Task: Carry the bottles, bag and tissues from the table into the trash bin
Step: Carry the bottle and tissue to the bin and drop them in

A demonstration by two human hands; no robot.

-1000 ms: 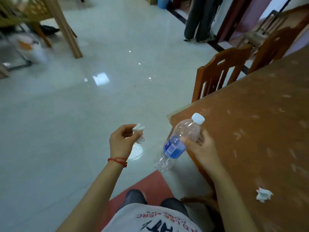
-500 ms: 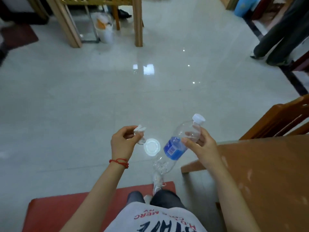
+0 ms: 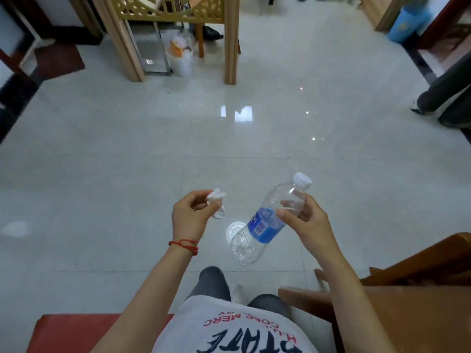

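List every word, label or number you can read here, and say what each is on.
Bottle label: white letters "IA" at its edge, the rest turned away; a barcode, digits too small to read.
Shirt, seen upside down: red "MERC" and "CONE", partly readable; smaller red letters beside them unclear.
Shirt, large dark print: cut off by the frame, not readable.
Tissue, blue bin: no readable text.

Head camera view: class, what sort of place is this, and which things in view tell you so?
Most likely a room in a home, perhaps a dining area. A glossy tiled floor, a wooden table with a wooden chair beside it, and a small white lined trash bin by carved wooden furniture all suggest that.
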